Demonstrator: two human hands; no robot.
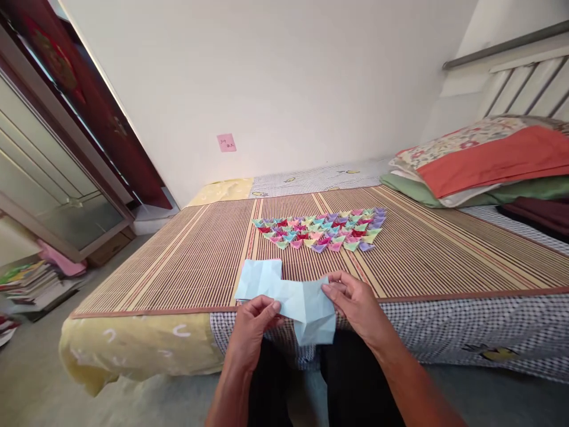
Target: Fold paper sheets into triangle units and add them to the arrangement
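Observation:
Between my hands hangs a creased sheet of light blue paper [311, 311], partly folded, above my lap at the bed's edge. My left hand [255, 320] pinches its left side between thumb and fingers. The upper right corner is gripped by my right hand [351, 296]. Just behind my left hand, a stack of light blue paper [260, 277] lies on the striped mat [186, 267]. Farther back on the mat sit rows of small folded paper pieces [317, 230] in many colours.
Folded bedding and pillows [480, 154] are piled at the right, near a white headboard [528, 86]. A pink note [226, 142] is stuck to the wall. To the left are a glass-panelled door [66, 184] and a pile of books [26, 281].

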